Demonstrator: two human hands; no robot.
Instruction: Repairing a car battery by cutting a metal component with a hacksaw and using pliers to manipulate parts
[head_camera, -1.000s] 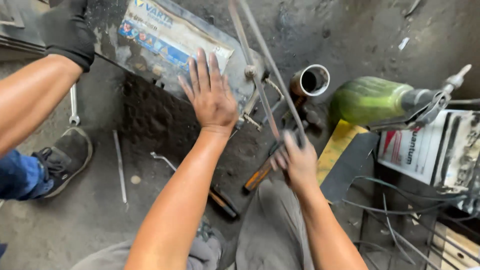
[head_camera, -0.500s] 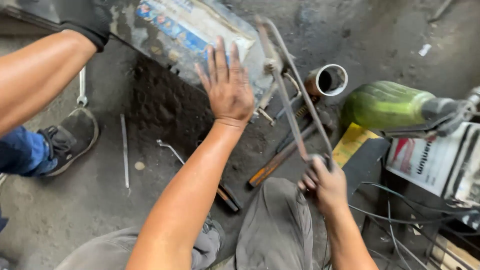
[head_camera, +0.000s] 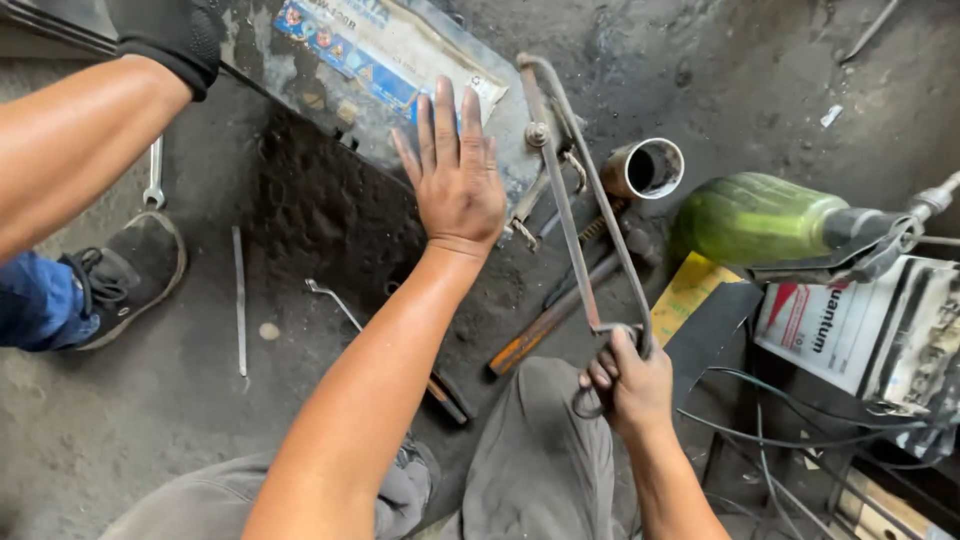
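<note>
My left hand (head_camera: 455, 180) lies flat, fingers spread, on a dirty grey battery case (head_camera: 390, 60) with a blue and white label, lying on the ground. My right hand (head_camera: 625, 380) is closed around the handle of a metal hacksaw (head_camera: 570, 190). Its frame runs up and away from me to the case's right edge, just beside my left hand. Another person's black-gloved hand (head_camera: 175, 35) rests on the case at the top left.
The other person's shoe (head_camera: 130, 270) and a wrench (head_camera: 153, 170) are at the left. A short metal pipe (head_camera: 645, 168), a green bottle (head_camera: 755, 220), a white battery (head_camera: 850, 320), cables and a rusty rod (head_camera: 540, 330) crowd the right side.
My right hand has drawn the hacksaw back toward me, down and to the right. My left hand stays pressed on the case. The gloved hand holds its place.
</note>
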